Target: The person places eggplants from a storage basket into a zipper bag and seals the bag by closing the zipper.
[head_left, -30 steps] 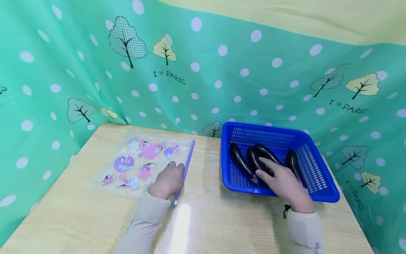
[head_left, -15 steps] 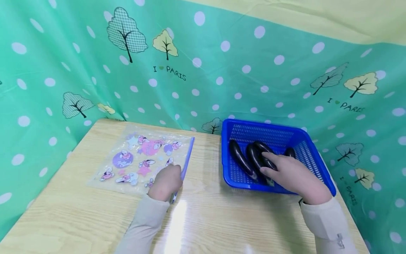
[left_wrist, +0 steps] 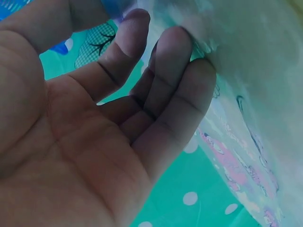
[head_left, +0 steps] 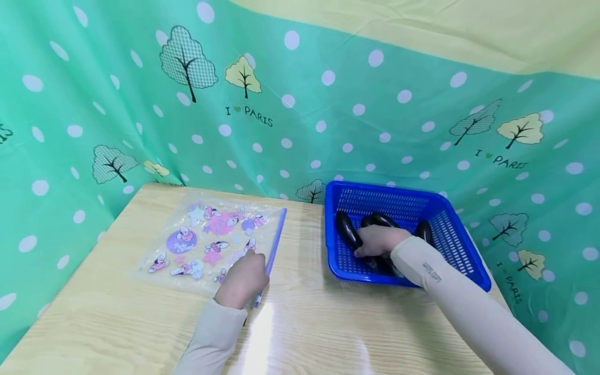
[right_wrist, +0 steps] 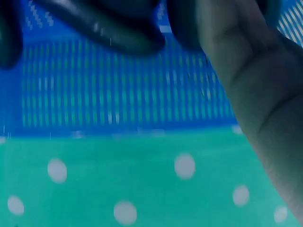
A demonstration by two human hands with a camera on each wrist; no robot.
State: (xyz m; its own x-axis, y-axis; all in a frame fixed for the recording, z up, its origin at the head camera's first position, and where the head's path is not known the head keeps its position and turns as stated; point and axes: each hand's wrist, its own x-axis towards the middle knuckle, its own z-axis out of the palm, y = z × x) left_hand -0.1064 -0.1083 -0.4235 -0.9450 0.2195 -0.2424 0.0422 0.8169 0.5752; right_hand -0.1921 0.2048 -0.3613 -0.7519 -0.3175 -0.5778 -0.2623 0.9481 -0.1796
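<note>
My left hand (head_left: pixel 244 281) pinches the purple zip edge of a clear zip bag (head_left: pixel 192 255) printed with pink and purple cartoon figures, which lies flat on the table at the left. In the left wrist view its other fingers (left_wrist: pixel 173 61) bend against the bag's film. My right hand (head_left: pixel 377 240) reaches down into a blue plastic basket (head_left: pixel 330 245), its fingers around the lower half of the leftmost eggplant (head_left: pixel 346 226). That eggplant's middle is hidden under the hand. More dark eggplants lie beside it, one partly covered (head_left: pixel 383 220) and one at the right (head_left: pixel 424 230).
The light wooden table (head_left: pixel 300 323) carries the bag on the left and the basket at the back right. A green dotted curtain (head_left: pixel 262 146) hangs close behind the table and along both sides. My right forearm (head_left: pixel 473 307) crosses over the basket's front rim.
My right hand has moved left within the basket, from the middle eggplants to the leftmost one, and its forearm now slants across. The left hand stays at the bag's zip edge.
</note>
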